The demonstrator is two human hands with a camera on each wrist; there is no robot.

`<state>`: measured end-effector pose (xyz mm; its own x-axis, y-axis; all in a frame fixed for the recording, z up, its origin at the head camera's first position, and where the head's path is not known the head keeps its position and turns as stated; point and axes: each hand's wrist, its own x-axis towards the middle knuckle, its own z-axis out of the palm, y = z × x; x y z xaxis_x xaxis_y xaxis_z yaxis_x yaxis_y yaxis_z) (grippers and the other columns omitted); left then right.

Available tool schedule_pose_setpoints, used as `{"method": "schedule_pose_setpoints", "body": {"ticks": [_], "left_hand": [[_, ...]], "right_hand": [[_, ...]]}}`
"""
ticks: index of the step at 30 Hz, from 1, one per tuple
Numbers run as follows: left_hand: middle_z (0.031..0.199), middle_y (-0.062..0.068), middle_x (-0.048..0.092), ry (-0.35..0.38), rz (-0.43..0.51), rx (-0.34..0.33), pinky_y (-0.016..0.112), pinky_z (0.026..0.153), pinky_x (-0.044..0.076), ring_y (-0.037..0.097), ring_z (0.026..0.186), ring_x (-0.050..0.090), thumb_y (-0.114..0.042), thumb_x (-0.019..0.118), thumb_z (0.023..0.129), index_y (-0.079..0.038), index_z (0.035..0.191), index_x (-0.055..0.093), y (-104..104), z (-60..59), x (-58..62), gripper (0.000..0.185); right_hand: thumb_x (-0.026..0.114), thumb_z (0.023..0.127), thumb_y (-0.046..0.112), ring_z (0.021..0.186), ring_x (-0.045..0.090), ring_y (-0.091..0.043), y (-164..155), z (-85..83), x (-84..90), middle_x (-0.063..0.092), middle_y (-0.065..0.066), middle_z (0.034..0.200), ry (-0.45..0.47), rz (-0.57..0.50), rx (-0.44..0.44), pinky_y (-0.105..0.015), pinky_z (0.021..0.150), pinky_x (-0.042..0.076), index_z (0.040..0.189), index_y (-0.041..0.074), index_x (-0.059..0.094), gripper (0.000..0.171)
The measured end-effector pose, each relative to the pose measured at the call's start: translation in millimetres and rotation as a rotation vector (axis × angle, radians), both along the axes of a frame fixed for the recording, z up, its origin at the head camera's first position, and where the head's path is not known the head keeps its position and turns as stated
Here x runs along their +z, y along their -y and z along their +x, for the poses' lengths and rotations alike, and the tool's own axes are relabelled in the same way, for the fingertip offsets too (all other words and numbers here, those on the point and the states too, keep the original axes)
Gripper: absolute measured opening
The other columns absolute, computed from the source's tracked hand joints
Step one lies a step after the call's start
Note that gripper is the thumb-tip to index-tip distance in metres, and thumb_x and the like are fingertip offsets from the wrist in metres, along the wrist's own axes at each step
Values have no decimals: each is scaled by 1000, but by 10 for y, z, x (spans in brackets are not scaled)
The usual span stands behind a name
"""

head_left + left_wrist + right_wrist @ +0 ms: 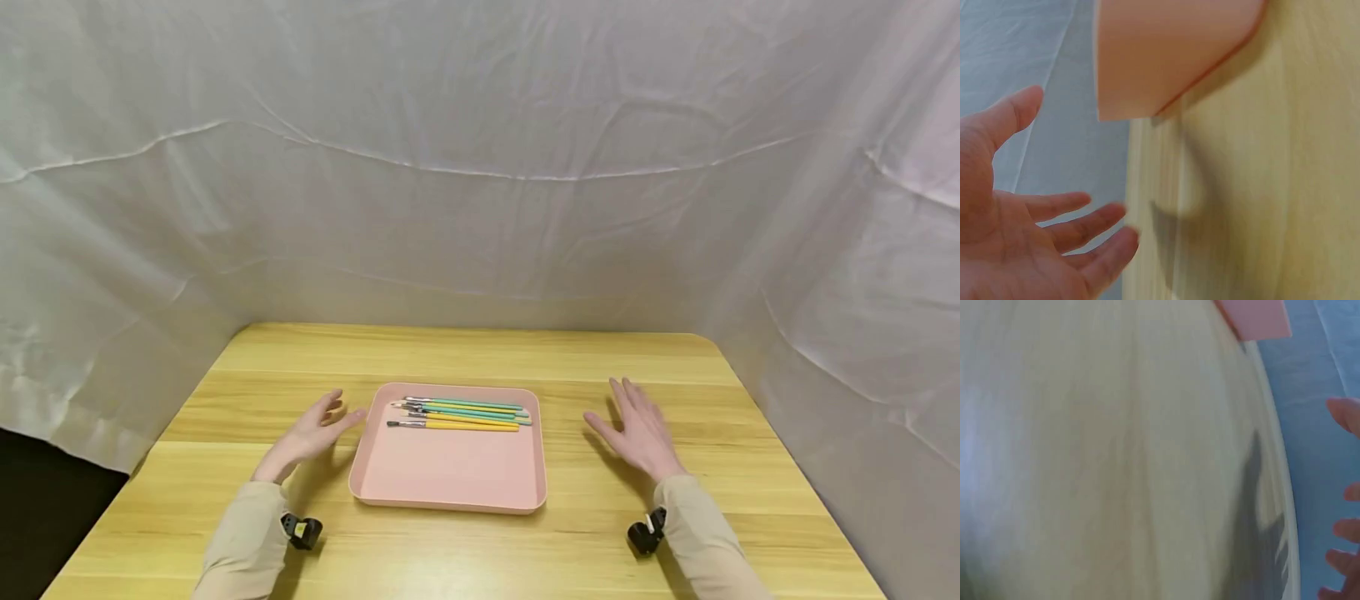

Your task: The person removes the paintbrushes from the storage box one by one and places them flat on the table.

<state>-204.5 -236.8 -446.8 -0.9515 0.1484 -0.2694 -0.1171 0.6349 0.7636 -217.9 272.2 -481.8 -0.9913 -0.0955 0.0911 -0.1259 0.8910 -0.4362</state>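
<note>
A pink tray (pixel 450 487) lies on the wooden table, with several paintbrushes (pixel 471 426) grouped in its far half. Their handles are yellow and teal, and the bristle ends point left. Just left of the tray, my left hand (pixel 311 435) is held above the table with fingers spread and nothing in it. In the left wrist view, the tray's wall (pixel 1166 56) stands apart from the thumb. My right hand (pixel 637 433) hovers to the right of the tray, fingers extended and holding nothing. Only its fingertips (pixel 1349 531) show in the right wrist view.
The wooden table (pixel 480 354) has rounded far corners. Pale grey fabric (pixel 480 225) hangs behind it and along both sides. A small black camera (pixel 303 532) is strapped at the left wrist, another black camera (pixel 645 533) at the right.
</note>
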Motion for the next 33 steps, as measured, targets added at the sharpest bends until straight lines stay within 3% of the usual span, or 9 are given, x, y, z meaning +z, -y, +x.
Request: {"method": "schedule_pose_setpoints", "body": {"ticks": [5,9,18,25,28,33], "left_hand": [[140,36,45,22,186,-1,49,104,53,42,124,57,-29,63,98,16,150,26,-5,13,22,78],[130,33,52,67,295,-22,40,94,60,28,107,66,-18,67,95,20,143,32,-13,4,17,71],[121,31,60,87,326,-66,36,89,62,20,99,69,-10,64,95,26,134,41,-25,-19,-40,58],[110,23,68,94,323,-45,33,82,63,16,90,69,-5,66,91,24,129,49,-46,-37,-54,50],[104,17,70,94,303,-29,30,78,63,13,87,68,-3,67,90,22,126,53,-58,-37,-49,46],[102,20,71,93,292,2,28,74,63,12,83,68,1,67,88,22,123,55,-78,-22,-33,43]], "right_hand": [[52,99,54,151,16,-51,31,-25,23,16,-30,164,46,-130,59,-72,119,15,159,3,21,85],[56,99,50,149,20,-51,52,-52,23,19,-29,164,61,-171,112,-72,118,18,157,3,28,80],[66,96,40,144,34,-51,158,-102,78,36,-28,157,72,-254,204,-71,116,26,148,2,46,67],[73,92,33,134,50,-45,378,-151,196,58,-20,142,46,-294,252,-64,114,37,136,4,60,55],[75,90,28,129,55,-44,506,-167,249,63,-19,137,45,-305,280,-62,112,41,133,3,62,51],[76,88,17,117,62,-38,745,-199,345,66,-20,130,67,-315,357,-56,106,48,128,0,65,45]]}}
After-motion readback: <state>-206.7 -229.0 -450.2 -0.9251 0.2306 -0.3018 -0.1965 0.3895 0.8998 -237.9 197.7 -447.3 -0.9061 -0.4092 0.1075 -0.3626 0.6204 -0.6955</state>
